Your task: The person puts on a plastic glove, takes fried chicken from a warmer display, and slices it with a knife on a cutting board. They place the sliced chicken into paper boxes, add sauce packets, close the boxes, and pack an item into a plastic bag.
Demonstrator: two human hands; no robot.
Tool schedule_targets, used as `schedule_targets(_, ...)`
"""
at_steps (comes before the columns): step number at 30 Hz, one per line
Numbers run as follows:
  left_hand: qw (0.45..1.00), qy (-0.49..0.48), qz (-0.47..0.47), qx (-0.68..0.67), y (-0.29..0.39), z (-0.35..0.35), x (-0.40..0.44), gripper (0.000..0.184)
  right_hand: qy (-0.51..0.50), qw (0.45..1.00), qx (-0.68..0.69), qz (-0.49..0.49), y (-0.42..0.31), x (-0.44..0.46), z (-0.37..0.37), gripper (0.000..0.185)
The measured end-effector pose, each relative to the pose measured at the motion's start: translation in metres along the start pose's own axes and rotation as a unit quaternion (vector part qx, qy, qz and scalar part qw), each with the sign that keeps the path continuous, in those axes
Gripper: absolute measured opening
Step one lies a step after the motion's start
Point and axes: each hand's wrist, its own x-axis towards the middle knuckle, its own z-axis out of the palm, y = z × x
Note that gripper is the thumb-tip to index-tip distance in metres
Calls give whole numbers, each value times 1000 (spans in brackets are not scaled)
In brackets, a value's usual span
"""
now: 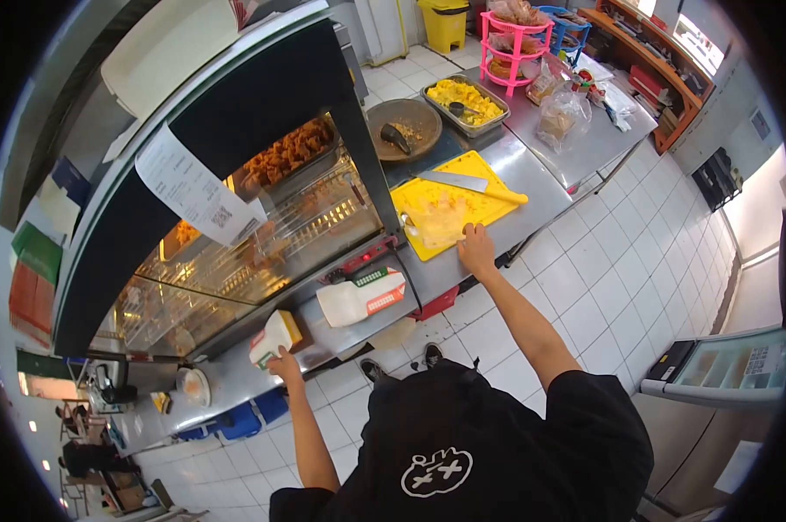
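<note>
My left hand (285,365) is closed on the near end of a small white paper food box (271,341) with coloured print, on the metal counter below the display case. A yellow-sided block (291,327) is right beside that box. My right hand (476,250) has its fingers pinched at the near edge of a thin clear plastic bag (438,223). The bag lies spread on a yellow cutting board (488,212) with orange crumbs. A broad-bladed knife (454,181) rests across the board's far part. Another open white paper box (358,300) stands between my hands.
The glass display case (262,244) holds fried pieces. Beyond the board are a stone mortar (403,130) with a dark pestle and a metal tray (471,129) of yellow food. A pink rack (510,52) and plastic bags (562,117) stand farther right.
</note>
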Motion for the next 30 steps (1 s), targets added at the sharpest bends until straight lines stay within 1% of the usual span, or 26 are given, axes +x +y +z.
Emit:
schedule_targets(1,992,-19,76,-101,13,4,-6,44,-3,1000,0,-5,6,3,4,29)
schedule_targets(2,990,-85,82,-82,20,6,-18,37,-10,1000,-2,-14,12,3,9,25)
schedule_targets(4,970,-217,100,-44,93,-4,-72,24,-6,999,31,-27,12,4,5,19)
schedule_targets(6,936,-285,208,-4,146,0,-126,19,2,997,59,-40,7,4,-3,14)
schedule_targets(8,895,-420,137,-61,174,10,-175,16,12,996,79,-48,-2,-11,-17,11)
schedule_targets(10,841,-513,134,-103,191,21,-219,15,11,994,87,-59,-14,-29,-26,10)
schedule_targets(11,811,-557,138,-112,189,33,-233,17,9,994,91,-63,-21,-42,-30,10)
schedule_targets(12,779,-599,142,-121,186,43,-246,21,1,992,117,-43,-28,-54,-34,11)
schedule_targets(15,755,-598,115,-244,200,71,-280,38,-13,983,182,11,-54,-87,-47,11)
schedule_targets(16,728,-608,1,-317,198,84,-279,43,-15,980,195,26,-65,-99,-54,11)
schedule_targets(17,687,-607,-114,-383,193,100,-277,49,-18,977,208,42,-73,-113,-58,11)
schedule_targets(18,635,-593,-227,-440,188,115,-274,54,-24,975,215,48,-79,-127,-57,11)
schedule_targets(19,591,-554,-338,-479,187,122,-268,56,-29,973,222,54,-84,-139,-57,12)
schedule_targets(22,627,-525,-308,-487,181,129,-257,55,-44,970,235,45,-96,-159,-64,13)
schedule_targets(23,640,-532,-298,-468,178,129,-255,52,-51,969,239,39,-100,-163,-68,13)
schedule_targets(25,635,-579,-312,-405,164,133,-250,52,-44,962,267,15,-107,-170,-72,14)
schedule_targets(26,632,-600,-318,-374,157,135,-248,51,-61,964,260,-4,-110,-173,-74,14)
schedule_targets(29,626,-629,-316,-336,155,128,-251,41,-102,964,239,-54,-116,-179,-82,14)
schedule_targets(30,615,-623,-335,-349,158,126,-252,43,-108,964,235,-65,-118,-181,-84,14)
